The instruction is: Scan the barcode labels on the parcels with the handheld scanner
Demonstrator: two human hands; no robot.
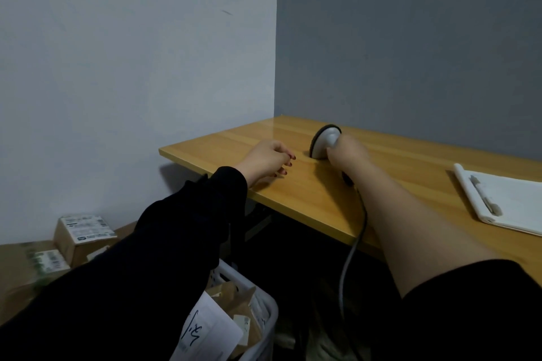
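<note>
while right hand [349,152] grips scanner [324,142] (handle hidden), left hand [268,161] loosely curled, empty, parcels [82,233] blurred

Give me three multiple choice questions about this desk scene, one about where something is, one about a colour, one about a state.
1. Where is the clipboard?
A. on the table's right side
B. in the basket
C. on the floor

2. What colour is the table top?
A. white
B. yellow wood
C. black

3. What is the right hand doing?
A. lying flat and empty
B. gripping the scanner
C. writing

Answers: 1 A, it lies by the right edge; 2 B, the wood shows yellow; 3 B, the fingers wrap the handle, the head resting on the table.
</note>
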